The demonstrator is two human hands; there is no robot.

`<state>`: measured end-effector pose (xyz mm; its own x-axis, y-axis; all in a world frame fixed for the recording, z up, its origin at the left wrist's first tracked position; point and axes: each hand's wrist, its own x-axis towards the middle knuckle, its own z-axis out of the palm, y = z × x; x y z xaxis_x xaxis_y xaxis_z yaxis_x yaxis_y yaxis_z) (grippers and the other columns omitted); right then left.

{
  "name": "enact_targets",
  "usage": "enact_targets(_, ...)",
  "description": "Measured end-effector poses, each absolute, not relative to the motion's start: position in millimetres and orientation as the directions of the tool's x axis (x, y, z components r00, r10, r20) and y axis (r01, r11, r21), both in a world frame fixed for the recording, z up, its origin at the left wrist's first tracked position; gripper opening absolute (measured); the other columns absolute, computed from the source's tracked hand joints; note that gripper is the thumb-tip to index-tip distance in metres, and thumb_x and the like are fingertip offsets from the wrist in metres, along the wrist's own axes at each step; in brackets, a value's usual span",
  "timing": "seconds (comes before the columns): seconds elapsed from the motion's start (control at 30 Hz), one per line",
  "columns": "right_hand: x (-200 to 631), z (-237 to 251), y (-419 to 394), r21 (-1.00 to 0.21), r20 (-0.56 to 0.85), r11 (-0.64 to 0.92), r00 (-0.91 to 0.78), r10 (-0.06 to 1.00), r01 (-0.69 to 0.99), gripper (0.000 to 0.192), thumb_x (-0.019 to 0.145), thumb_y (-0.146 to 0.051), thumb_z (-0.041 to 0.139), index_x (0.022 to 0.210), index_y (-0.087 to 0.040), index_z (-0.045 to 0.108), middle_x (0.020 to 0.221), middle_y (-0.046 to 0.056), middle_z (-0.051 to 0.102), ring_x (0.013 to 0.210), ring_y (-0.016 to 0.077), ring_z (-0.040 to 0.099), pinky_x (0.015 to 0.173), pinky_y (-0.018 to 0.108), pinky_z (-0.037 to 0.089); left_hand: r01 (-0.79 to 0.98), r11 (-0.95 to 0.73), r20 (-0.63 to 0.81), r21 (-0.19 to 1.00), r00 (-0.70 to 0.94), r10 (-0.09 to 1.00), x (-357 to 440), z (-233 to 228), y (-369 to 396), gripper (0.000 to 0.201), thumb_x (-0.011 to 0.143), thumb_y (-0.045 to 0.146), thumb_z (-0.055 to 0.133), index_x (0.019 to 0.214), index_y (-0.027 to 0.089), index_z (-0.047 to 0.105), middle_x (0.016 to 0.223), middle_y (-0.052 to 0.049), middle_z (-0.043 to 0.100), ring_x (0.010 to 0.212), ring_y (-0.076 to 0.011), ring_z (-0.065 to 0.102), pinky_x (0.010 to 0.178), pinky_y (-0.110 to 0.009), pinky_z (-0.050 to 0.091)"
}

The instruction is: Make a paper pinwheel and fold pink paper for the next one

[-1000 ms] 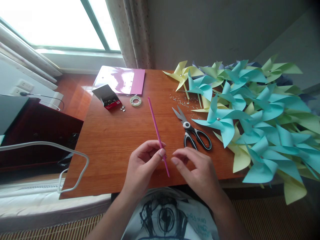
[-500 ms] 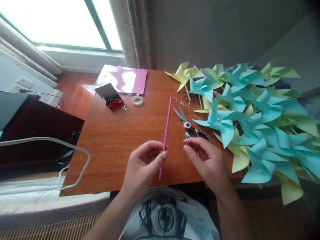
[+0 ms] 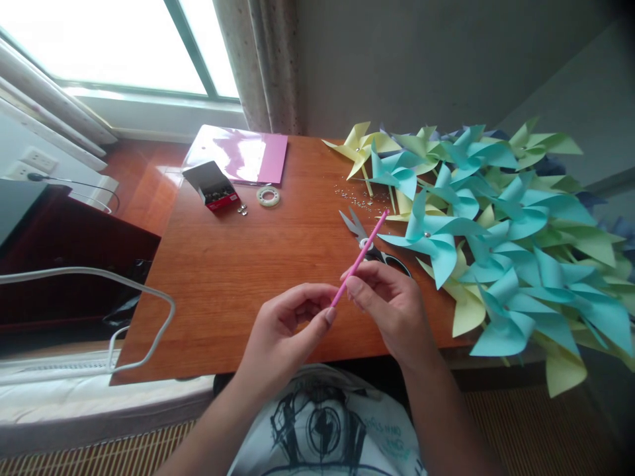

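Note:
A slim pink stick is held above the table in front of me, slanting up to the right. My left hand pinches its lower end between thumb and fingers. Farther up, my right hand is closed on the middle of the stick, thumb on top. Under the stick and just beyond my right hand lie scissors with parted blades, their handles partly covered. To the right, a heap of turquoise, yellow and green paper pinwheels spreads over the table.
On the wooden table, a small red box stands with its lid up, a few metal bits beside it. A tape roll and pink sheets in a clear sleeve lie near. Tiny scraps are scattered behind the scissors.
The stick has tipped from nearly upright to a rightward slant. My right hand has moved left and taken hold of it; my left hand keeps its grip.

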<state>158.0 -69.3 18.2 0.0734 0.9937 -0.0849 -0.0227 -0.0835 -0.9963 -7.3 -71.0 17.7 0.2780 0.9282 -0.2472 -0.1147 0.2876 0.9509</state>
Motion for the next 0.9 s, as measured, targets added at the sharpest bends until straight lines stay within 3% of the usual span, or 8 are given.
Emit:
enact_targets(0.1, 167, 17, -72, -0.995, -0.061, -0.066, 0.068, 0.996, 0.077, 0.012, 0.091, -0.033, 0.068, 0.089, -0.021, 0.071, 0.082, 0.002, 0.072, 0.074, 0.0168, 0.068, 0.067, 0.027, 0.057, -0.028, 0.198, -0.183, 0.98, 0.281, 0.942, -9, 14, -73, 0.017, 0.086, 0.025, 0.074, 0.101, 0.023, 0.08, 0.084, -0.005, 0.071, 0.076, -0.0178, 0.063, 0.068, -0.025, 0.05)
enact_targets(0.17, 178, 13, -74, -0.962, 0.002, -0.023, 0.089, 0.996, 0.271, 0.011, 0.092, -0.032, 0.065, 0.092, -0.022, 0.071, 0.091, 0.004, 0.073, 0.082, 0.0195, 0.07, 0.072, 0.03, 0.058, 0.021, 0.138, -0.138, 0.99, 0.293, 0.946, -10, 12, -73, 0.016, 0.087, 0.025, 0.072, 0.102, 0.023, 0.079, 0.086, -0.006, 0.071, 0.078, -0.0187, 0.063, 0.071, -0.027, 0.051)
enact_targets(0.33, 205, -11, -83, -0.547, 0.25, -0.007, 0.171, 0.953, 0.837, 0.017, 0.092, -0.03, 0.063, 0.104, -0.02, 0.069, 0.104, 0.012, 0.072, 0.095, 0.0284, 0.068, 0.083, 0.043, 0.057, 0.072, 0.085, -0.102, 0.994, 0.28, 0.955, -12, 10, -71, 0.017, 0.089, 0.024, 0.07, 0.103, 0.023, 0.079, 0.085, -0.006, 0.071, 0.077, -0.0194, 0.064, 0.071, -0.028, 0.052)
enact_targets(0.43, 212, -25, -88, -0.378, 0.273, -0.044, 0.157, 0.949, 0.925, 0.025, 0.09, -0.032, 0.066, 0.11, -0.016, 0.068, 0.109, 0.015, 0.07, 0.104, 0.0327, 0.066, 0.089, 0.047, 0.056, 0.079, 0.076, -0.095, 0.994, 0.28, 0.955, -12, 11, -70, 0.016, 0.088, 0.024, 0.071, 0.101, 0.022, 0.079, 0.085, -0.007, 0.072, 0.078, -0.0199, 0.065, 0.072, -0.029, 0.052)
enact_targets(0.63, 208, -29, -85, -0.296, 0.216, -0.116, 0.185, 0.959, 0.948, 0.036, 0.086, -0.034, 0.07, 0.114, -0.011, 0.066, 0.107, 0.017, 0.07, 0.103, 0.0356, 0.067, 0.088, 0.049, 0.056, 0.092, 0.012, -0.038, 0.996, 0.29, 0.956, -13, 11, -70, 0.015, 0.091, 0.021, 0.068, 0.101, 0.019, 0.078, 0.085, -0.006, 0.069, 0.078, -0.0176, 0.064, 0.071, -0.027, 0.051)
enact_targets(0.77, 206, -20, -86, -0.387, 0.214, -0.127, 0.223, 0.951, 0.913, 0.031, 0.084, -0.035, 0.071, 0.107, -0.014, 0.07, 0.103, 0.014, 0.073, 0.092, 0.0335, 0.07, 0.083, 0.049, 0.058, 0.098, -0.033, 0.004, 0.995, 0.284, 0.959, -15, 13, -69, 0.014, 0.093, 0.018, 0.065, 0.101, 0.019, 0.077, 0.084, -0.004, 0.067, 0.077, -0.015, 0.062, 0.068, -0.025, 0.048)
enact_targets(0.83, 207, -15, -91, -0.57, 0.181, -0.119, 0.265, 0.947, 0.813, 0.031, 0.082, -0.037, 0.073, 0.106, -0.017, 0.071, 0.104, 0.012, 0.074, 0.088, 0.0302, 0.071, 0.083, 0.047, 0.059, 0.092, -0.041, 0.016, 0.995, 0.261, 0.965, -17, 14, -68, 0.013, 0.093, 0.017, 0.065, 0.1, 0.019, 0.076, 0.084, -0.004, 0.067, 0.077, -0.0142, 0.061, 0.068, -0.024, 0.047)
enact_targets(0.9, 208, -11, -98, -0.83, 0.063, -0.124, 0.311, 0.948, 0.544, 0.032, 0.082, -0.04, 0.075, 0.107, -0.02, 0.071, 0.106, 0.011, 0.075, 0.089, 0.0278, 0.073, 0.082, 0.043, 0.06, 0.079, -0.042, 0.023, 0.996, 0.228, 0.973, -19, 16, -67, 0.013, 0.093, 0.017, 0.066, 0.099, 0.019, 0.076, 0.084, -0.003, 0.068, 0.078, -0.0139, 0.062, 0.069, -0.024, 0.048)
